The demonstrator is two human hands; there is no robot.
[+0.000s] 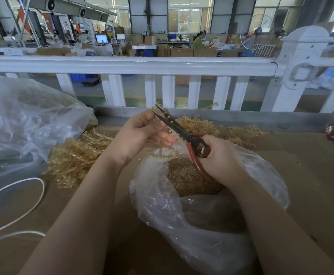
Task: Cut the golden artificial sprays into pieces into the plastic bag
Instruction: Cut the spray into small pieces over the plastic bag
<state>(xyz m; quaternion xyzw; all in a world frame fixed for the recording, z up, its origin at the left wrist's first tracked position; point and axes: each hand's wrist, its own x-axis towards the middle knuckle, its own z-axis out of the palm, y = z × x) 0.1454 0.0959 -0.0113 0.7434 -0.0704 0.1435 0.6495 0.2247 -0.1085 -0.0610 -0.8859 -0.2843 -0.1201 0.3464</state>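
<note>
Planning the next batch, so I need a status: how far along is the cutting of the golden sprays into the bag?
Partway. Done: the open plastic bag already holds a mound of cut golden pieces. In hand: the left hand holds a spray over the bag while the right hand works red-handled scissors, blades open around it. Left: a pile of uncut sprays lies on the table, with more behind the hands.

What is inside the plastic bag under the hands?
The bag holds a heap of short golden pieces. The right hand and crumpled plastic hide how deep it goes.
</note>
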